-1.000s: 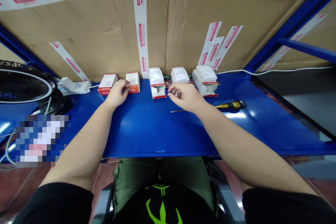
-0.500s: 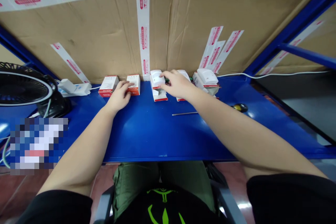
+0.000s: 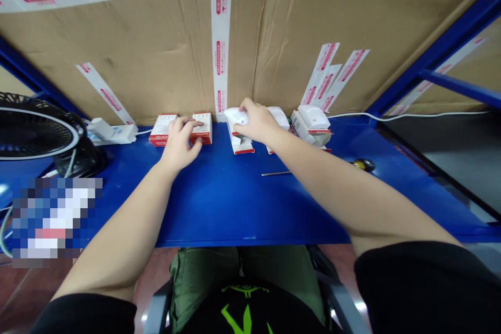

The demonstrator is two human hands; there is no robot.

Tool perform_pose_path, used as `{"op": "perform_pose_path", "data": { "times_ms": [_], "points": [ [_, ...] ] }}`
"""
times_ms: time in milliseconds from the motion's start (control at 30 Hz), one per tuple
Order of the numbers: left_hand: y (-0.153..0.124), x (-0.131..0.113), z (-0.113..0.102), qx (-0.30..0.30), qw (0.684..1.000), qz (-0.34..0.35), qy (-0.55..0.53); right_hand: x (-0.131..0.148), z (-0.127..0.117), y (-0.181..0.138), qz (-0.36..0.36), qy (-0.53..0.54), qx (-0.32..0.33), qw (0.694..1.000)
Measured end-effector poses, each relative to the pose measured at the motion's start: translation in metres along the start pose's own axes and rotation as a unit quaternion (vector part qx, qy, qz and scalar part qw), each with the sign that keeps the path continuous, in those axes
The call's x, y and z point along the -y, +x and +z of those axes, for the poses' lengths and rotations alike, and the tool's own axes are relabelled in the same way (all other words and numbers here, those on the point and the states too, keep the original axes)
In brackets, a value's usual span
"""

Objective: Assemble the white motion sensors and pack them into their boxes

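My left hand (image 3: 182,141) is open, its fingers spread over two small red-and-white boxes, a left box (image 3: 159,132) and a right box (image 3: 205,128). Whether the fingertips touch them I cannot tell. Thumb and fingers of my right hand (image 3: 257,122) are closed around the edge of a rounded white plastic device (image 3: 233,115), which rests on an opened red-and-white box (image 3: 243,147). Partly behind that hand is a second white device (image 3: 278,116). Further right, a third white device (image 3: 313,116) lies on top of another open box (image 3: 303,128).
A screwdriver (image 3: 363,165) lies across the blue table (image 3: 227,203), partly under my right forearm. At the left stand a black fan (image 3: 37,128) and a white power strip (image 3: 121,133). A taped cardboard panel (image 3: 148,52) rises behind. A white cable (image 3: 410,115) runs off right.
My left hand has lifted slightly and spread its fingers over the boxes. The left white device now sits tilted under my right hand. The whole view has shifted a little.
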State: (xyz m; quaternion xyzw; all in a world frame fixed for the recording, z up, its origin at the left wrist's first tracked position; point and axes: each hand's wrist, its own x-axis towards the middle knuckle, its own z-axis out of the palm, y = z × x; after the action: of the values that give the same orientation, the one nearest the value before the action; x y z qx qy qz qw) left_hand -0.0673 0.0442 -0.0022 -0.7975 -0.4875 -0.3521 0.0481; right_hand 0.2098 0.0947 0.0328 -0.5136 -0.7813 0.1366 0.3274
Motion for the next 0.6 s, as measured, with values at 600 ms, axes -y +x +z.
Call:
{"op": "perform_pose_path", "data": {
  "times_ms": [600],
  "points": [
    [-0.015,-0.066,0.015,0.246,0.942,0.081,-0.214,-0.023,0.004,-0.119,-0.233,0.159,0.171,0.944]
  ]
}}
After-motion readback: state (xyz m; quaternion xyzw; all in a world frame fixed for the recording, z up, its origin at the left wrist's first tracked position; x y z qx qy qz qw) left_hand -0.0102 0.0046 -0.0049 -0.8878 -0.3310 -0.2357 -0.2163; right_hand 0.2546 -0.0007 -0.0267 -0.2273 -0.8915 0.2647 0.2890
